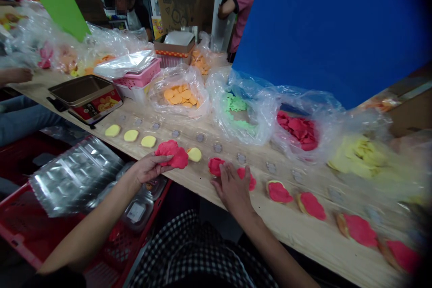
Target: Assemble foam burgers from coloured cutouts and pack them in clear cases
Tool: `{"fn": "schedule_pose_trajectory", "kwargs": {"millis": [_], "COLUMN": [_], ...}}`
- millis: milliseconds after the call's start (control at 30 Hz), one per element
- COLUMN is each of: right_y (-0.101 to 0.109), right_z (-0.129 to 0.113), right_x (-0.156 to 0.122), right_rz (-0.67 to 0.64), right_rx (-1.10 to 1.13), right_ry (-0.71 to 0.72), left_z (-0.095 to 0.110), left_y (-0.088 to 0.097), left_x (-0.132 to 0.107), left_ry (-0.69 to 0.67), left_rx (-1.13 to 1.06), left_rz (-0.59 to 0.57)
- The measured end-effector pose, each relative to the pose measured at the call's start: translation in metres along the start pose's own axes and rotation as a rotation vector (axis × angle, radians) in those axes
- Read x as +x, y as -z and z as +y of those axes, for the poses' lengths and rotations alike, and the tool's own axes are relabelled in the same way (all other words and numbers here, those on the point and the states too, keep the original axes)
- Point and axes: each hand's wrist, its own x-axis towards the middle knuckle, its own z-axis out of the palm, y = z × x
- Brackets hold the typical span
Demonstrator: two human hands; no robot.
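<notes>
Perhaps the red sheets (171, 154), pinched in the left hand (148, 169) above the near edge of the worktop (263, 210), could drop if grip loosens; the half-spread right hand (234, 189), visibly gripping nothing, may push the red piece (215, 166) crooked.

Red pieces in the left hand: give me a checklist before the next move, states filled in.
1. Left hand grips the red pieces: ok.
2. Count of held pieces: cannot tell; they overlap.
3. Nearest yellow piece, right of the held ones, uncovered on its visible top: ok.
4. Right hand clear of the row: not ok; its fingers are at or over red pieces there.
5. More red stock in the clear bag: ok.
</notes>
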Motion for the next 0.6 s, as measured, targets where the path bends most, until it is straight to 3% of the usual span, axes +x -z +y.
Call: {"fn": "schedule_pose_trajectory", "kwargs": {"millis": [167,600], "right_y": [0.008,-0.008], "right_z": [-0.008,-0.008], "right_x": [0.012,0.014], "right_rz": [0.001,-0.081], "right_rx": [0.011,-0.007], "right_ry": [0.053,0.088], "left_z": [0.002,0.0], "left_y": [0.003,0.011], "left_x": [-0.001,0.006], "left_ry": [-0.016,-0.007], "left_rx": [0.004,-0.011], "left_rz": [0.014,-0.022]}}
